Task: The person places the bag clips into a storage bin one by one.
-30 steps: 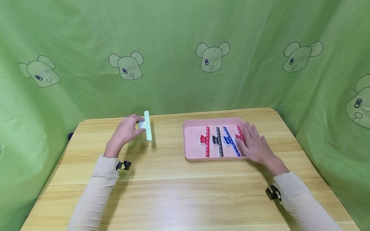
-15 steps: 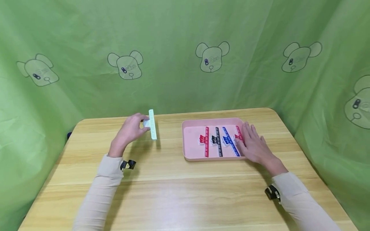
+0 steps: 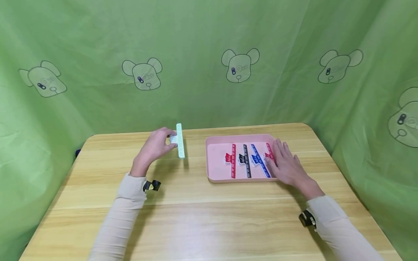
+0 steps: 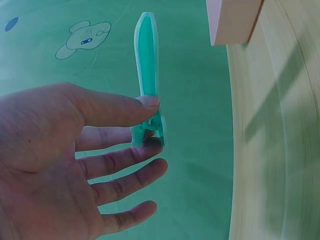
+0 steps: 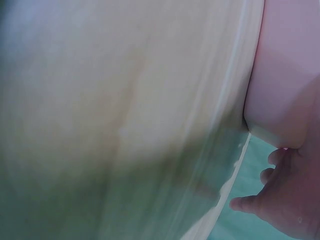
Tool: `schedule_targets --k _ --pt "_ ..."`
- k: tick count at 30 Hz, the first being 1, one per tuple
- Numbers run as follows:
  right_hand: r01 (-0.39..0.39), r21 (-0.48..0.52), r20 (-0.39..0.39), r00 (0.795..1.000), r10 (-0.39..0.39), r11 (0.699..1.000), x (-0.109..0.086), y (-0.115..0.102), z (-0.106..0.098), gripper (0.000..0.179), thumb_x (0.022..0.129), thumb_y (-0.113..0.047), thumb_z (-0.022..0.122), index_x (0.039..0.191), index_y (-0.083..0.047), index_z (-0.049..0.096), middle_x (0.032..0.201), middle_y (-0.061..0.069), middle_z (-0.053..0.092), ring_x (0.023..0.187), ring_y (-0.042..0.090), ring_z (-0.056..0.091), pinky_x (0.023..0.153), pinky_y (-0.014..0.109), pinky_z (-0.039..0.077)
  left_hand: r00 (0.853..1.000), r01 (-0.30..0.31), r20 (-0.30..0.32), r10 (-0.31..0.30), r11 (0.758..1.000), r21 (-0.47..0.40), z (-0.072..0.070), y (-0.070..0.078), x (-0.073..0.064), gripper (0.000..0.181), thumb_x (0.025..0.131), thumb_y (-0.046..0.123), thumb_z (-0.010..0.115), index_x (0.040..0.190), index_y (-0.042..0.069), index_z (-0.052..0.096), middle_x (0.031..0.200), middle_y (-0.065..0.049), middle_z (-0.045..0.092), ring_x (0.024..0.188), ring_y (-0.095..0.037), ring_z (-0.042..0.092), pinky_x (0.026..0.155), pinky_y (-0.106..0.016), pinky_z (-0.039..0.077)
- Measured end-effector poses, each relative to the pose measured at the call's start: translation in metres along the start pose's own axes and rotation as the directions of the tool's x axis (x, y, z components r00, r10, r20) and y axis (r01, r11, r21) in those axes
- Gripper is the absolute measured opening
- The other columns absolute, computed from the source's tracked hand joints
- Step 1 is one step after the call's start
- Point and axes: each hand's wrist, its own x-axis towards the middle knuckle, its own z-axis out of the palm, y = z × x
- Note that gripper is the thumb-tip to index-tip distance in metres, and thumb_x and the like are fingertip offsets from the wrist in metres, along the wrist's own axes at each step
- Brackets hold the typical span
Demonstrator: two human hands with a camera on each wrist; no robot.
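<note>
Between thumb and fingers my left hand [image 3: 156,144] pinches a mint-green clip [image 3: 180,141] with a long, piano-key-patterned bar, held above the table to the left of the tray. In the left wrist view the clip [image 4: 147,65] appears edge-on, its small spring near the thumb tip. My right hand [image 3: 287,165] lies with straight fingers along the right side of the pink tray [image 3: 217,170]. Inside the tray are a red clip [image 3: 233,161], a black clip [image 3: 246,161], a blue clip [image 3: 260,161] and, at the right, another red clip [image 3: 269,150], partly hidden by my right thumb.
The tray stands toward the back of a light wooden table [image 3: 196,217]. Behind the table and along both sides hangs a green curtain [image 3: 196,101] printed with bear heads. Bare tray floor shows left of the first red clip.
My left hand has moved right with the mint-green clip, closer to the tray. My right hand stays at the tray's right side, and the clips in the tray keep their places.
</note>
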Motion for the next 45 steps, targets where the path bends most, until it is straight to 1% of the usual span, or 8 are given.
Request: schedule_targets --k 8,10,17,24,29,35,40,45 --pt "-0.001 0.002 0.002 1.000 0.001 1.000 0.000 0.001 0.003 0.076 0.098 -0.052 0.026 0.150 -0.007 -0.005 0.157 0.015 -0.008 0.142 0.039 -0.004 0.101 0.074 0.008 1.000 -0.025 0.010 0.025 1.000 -0.013 0.007 0.008 0.003 0.044 0.082 0.017 0.073 0.120 -0.002 0.061 0.120 -0.016 0.059 0.107 -0.033 0.056 0.088 -0.041 0.049" --pt "0.001 0.001 0.000 1.000 -0.001 1.000 0.000 0.002 0.004 0.075 0.098 -0.052 0.026 0.151 -0.007 -0.005 0.157 0.015 -0.008 0.142 0.039 -0.004 0.100 0.074 0.008 0.999 -0.031 0.008 0.031 0.999 -0.013 0.008 0.010 0.004 0.044 0.082 0.016 0.073 0.120 -0.002 0.061 0.120 -0.015 0.059 0.106 -0.032 0.056 0.088 -0.041 0.049" --pt "-0.005 -0.004 -0.002 1.000 0.005 1.000 0.002 0.003 0.004 0.076 0.098 -0.052 0.026 0.150 -0.008 -0.006 0.156 0.009 -0.014 0.142 0.039 -0.004 0.101 0.074 0.007 0.998 -0.058 0.003 0.058 0.998 -0.010 0.015 0.016 0.010 0.043 0.081 0.016 0.075 0.118 -0.001 0.062 0.117 -0.014 0.061 0.103 -0.029 0.057 0.087 -0.039 0.049" --pt "-0.009 0.001 -0.002 1.000 0.009 1.000 0.003 0.001 0.003 0.075 0.099 -0.050 0.027 0.150 -0.006 -0.005 0.157 0.016 -0.005 0.141 0.040 -0.003 0.100 0.075 0.008 0.996 -0.084 0.006 0.085 0.996 -0.025 0.025 0.024 0.015 0.041 0.079 0.014 0.076 0.115 -0.001 0.063 0.113 -0.014 0.062 0.102 -0.032 0.058 0.086 -0.039 0.050" --pt "-0.007 0.000 0.001 1.000 0.007 1.000 0.002 0.001 0.003 0.076 0.098 -0.052 0.026 0.150 -0.006 -0.005 0.157 0.015 -0.007 0.141 0.040 -0.003 0.100 0.075 0.008 0.997 -0.077 0.014 0.078 0.996 -0.040 0.029 0.030 0.017 0.041 0.079 0.014 0.076 0.116 0.000 0.063 0.113 -0.013 0.062 0.103 -0.030 0.058 0.087 -0.038 0.050" --pt "-0.005 0.004 0.001 1.000 0.005 1.000 0.001 0.003 0.001 0.076 0.098 -0.052 0.026 0.150 -0.006 -0.006 0.157 0.013 -0.009 0.142 0.040 -0.004 0.101 0.074 0.007 0.996 -0.078 0.034 0.080 0.996 -0.053 0.035 0.041 0.020 0.040 0.080 0.014 0.076 0.115 0.001 0.063 0.113 -0.011 0.062 0.104 -0.029 0.057 0.088 -0.037 0.049" --pt "-0.009 0.011 -0.002 1.000 0.009 1.000 0.000 0.002 0.001 0.076 0.098 -0.052 0.027 0.150 -0.006 -0.005 0.156 0.012 -0.011 0.142 0.039 -0.005 0.100 0.074 0.007 0.995 -0.089 0.045 0.090 0.995 -0.038 0.042 0.048 0.022 0.038 0.081 0.015 0.075 0.114 0.002 0.065 0.111 -0.009 0.062 0.101 -0.023 0.057 0.086 -0.034 0.049" --pt "-0.013 0.005 -0.002 1.000 0.013 1.000 0.000 0.001 0.000 0.076 0.098 -0.053 0.026 0.150 -0.007 -0.005 0.156 0.011 -0.011 0.141 0.039 -0.005 0.100 0.075 0.006 0.994 -0.094 0.048 0.096 0.994 -0.053 0.048 0.051 0.024 0.037 0.081 0.014 0.074 0.114 0.002 0.065 0.111 -0.009 0.062 0.102 -0.026 0.058 0.086 -0.033 0.049"
